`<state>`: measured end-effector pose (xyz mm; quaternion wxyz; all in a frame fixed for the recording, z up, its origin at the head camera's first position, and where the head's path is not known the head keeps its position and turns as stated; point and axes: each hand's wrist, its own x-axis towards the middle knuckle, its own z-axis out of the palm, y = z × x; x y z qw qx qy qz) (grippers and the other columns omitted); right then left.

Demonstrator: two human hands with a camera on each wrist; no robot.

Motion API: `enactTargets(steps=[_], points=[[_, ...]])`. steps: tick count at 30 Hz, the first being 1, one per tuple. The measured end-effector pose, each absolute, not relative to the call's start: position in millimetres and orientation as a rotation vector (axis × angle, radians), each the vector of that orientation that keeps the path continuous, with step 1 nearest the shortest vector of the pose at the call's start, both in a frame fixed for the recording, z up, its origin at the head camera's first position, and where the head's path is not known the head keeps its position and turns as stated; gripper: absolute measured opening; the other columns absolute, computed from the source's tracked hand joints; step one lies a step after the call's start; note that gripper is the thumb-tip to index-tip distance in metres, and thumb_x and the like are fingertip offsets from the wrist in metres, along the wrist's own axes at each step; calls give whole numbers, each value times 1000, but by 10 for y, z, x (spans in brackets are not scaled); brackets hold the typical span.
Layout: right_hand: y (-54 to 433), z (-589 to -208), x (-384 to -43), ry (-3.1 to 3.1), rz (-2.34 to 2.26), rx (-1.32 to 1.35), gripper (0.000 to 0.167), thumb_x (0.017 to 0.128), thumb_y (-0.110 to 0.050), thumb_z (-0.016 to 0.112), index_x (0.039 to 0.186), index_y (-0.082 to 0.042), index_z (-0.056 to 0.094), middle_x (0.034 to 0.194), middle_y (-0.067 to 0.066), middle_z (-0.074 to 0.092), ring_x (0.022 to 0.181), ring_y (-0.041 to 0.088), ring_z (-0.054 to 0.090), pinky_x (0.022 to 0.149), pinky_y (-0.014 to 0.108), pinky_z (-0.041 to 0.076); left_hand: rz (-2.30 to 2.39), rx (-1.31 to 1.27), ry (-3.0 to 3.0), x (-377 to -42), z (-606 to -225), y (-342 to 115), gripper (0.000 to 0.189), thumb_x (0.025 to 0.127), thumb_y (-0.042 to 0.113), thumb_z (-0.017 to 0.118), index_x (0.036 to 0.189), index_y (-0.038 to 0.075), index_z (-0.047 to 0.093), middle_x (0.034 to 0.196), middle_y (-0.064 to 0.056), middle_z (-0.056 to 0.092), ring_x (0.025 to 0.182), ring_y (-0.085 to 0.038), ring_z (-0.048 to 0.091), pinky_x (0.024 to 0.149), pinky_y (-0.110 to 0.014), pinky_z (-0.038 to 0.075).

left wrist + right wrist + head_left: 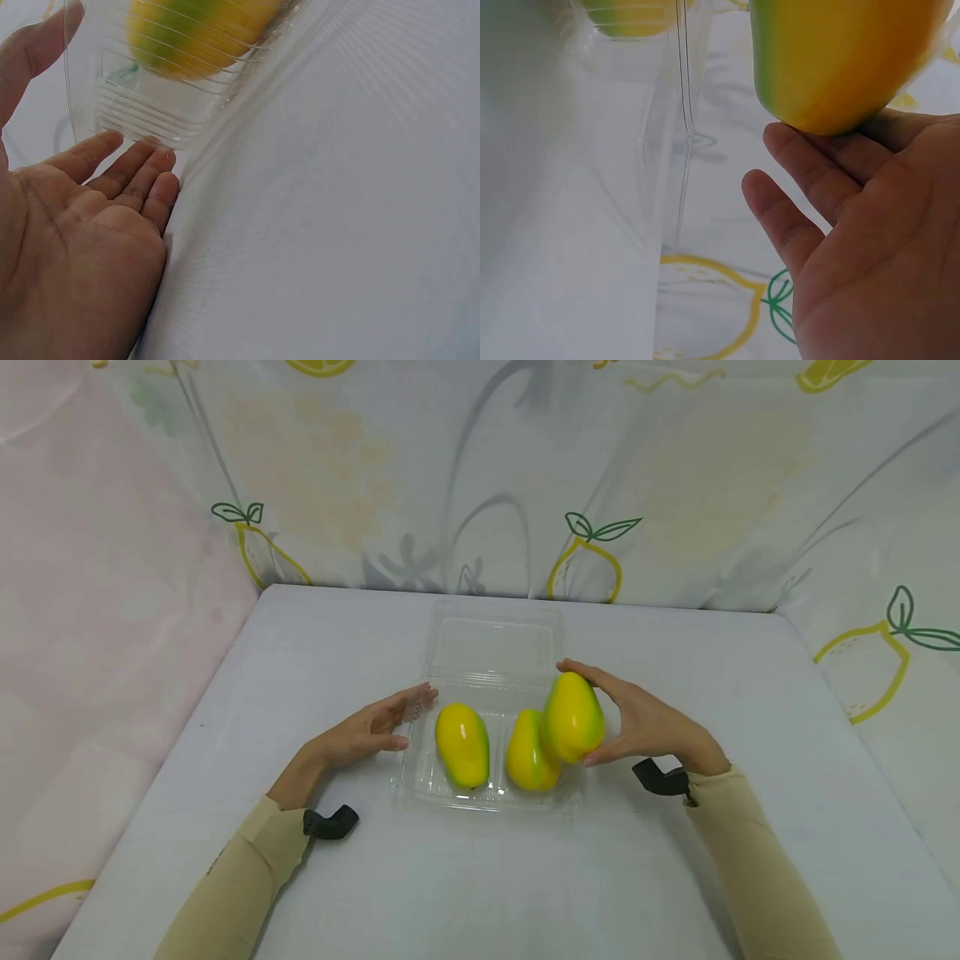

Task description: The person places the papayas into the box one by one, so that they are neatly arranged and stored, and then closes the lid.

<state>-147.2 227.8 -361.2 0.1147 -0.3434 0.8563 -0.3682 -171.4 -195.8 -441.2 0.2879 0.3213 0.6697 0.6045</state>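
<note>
A clear plastic clamshell box lies with its lid folded back. Inside it rest a yellow-green mango at the left and a second mango to its right. My right hand grips a third mango between thumb and fingers, above the box's right side; it partly covers the second mango in the head view. At the box's left wall is my left hand, fingers fairly straight. In the left wrist view, its fingertips are right at the ribbed wall, the thumb near the rim.
The box stands mid-table on a white tabletop. Behind the table hangs a printed fabric backdrop with lemon drawings. Each beige sleeve has a black wrist device, one at the left and one at the right.
</note>
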Motion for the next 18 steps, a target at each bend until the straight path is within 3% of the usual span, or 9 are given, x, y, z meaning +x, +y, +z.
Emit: enactTargets(steps=[18], points=[[1827, -3707, -1347, 2520, -1127, -1005, 124, 68, -37, 90, 158, -15, 9, 163, 4, 21, 149, 25, 24, 118, 52, 23, 1590, 835, 1833, -1684, -4386, -1955, 78, 93, 2, 58, 158, 10, 15, 165, -12, 14, 152, -30, 10, 112, -9, 22]])
